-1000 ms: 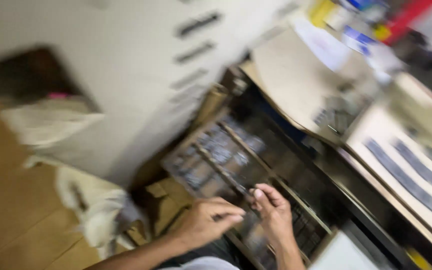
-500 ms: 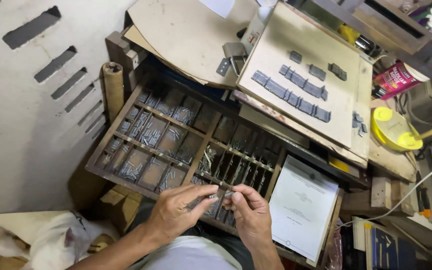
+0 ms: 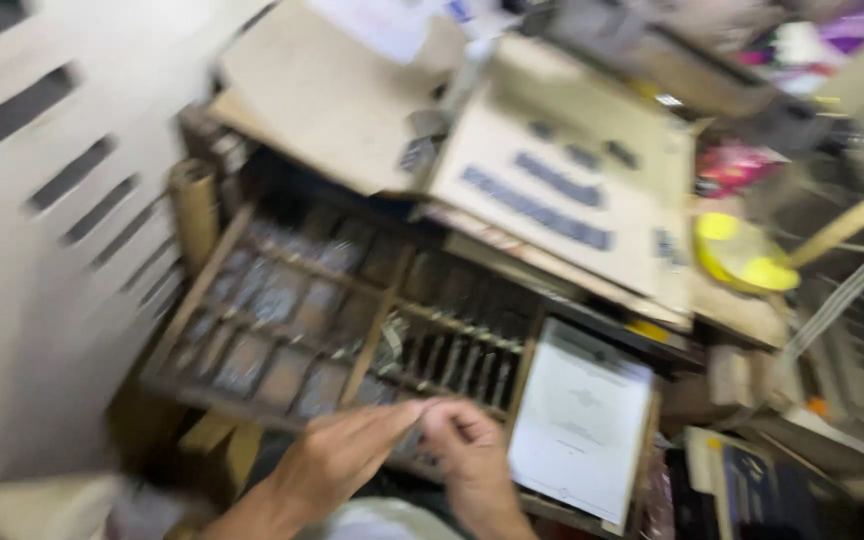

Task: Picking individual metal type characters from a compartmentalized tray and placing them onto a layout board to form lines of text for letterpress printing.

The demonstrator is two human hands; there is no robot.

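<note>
Meeting fingertip to fingertip, the left hand (image 3: 337, 462) and the right hand (image 3: 467, 455) sit low in the head view, over the near rail of a wooden compartment tray (image 3: 184, 322). Both hands are curled, thumbs and forefingers pinched toward each other — whatever sits between them is too small and too blurred to make out, so I cannot tell if either hand has hold of anything. The frame is motion-smeared throughout.

The tray lies directly under and beyond the hands. It is split by wooden dividers into many cells: wider cells on the left holding greyish small pieces, narrow upright slots toward the right. Just right of the right hand, touching the tray's edge, lies a white printed sheet (image 3: 584, 425). Beyond the tray, a tan board (image 3: 577, 185) carries rows of dark blocks. Further right, a yellow dish (image 3: 742, 255). On the left — a pale panel with dark slots (image 3: 42, 200).
</note>
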